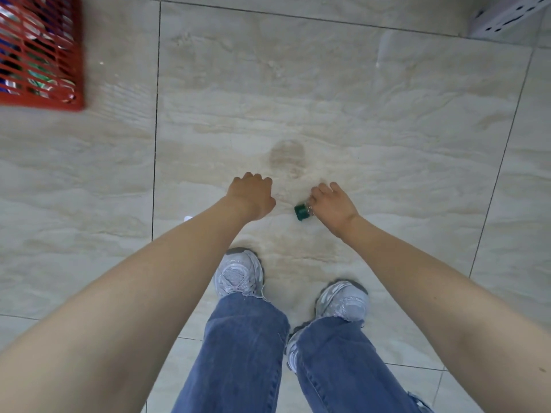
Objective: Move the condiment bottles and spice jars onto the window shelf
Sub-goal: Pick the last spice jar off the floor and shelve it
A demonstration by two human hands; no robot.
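**Right hand holds a green-capped jar over the floor**

The right hand (334,205) grips a small spice jar (303,212), its green cap jutting toward nine o'clock, long axis roughly level. The left hand (251,195), at nine o'clock of the jar, hangs curled, seemingly empty. No window shelf in view.

Setting: indoor room, probably a home; exact kind could not be told. Floor (343,108) was large glossy beige marble-look tiles with dark grout lines. A red plastic lattice basket (44,55) holding packaged goods stood at upper left; a white perforated plastic item (504,20), partly out of view, at upper right.
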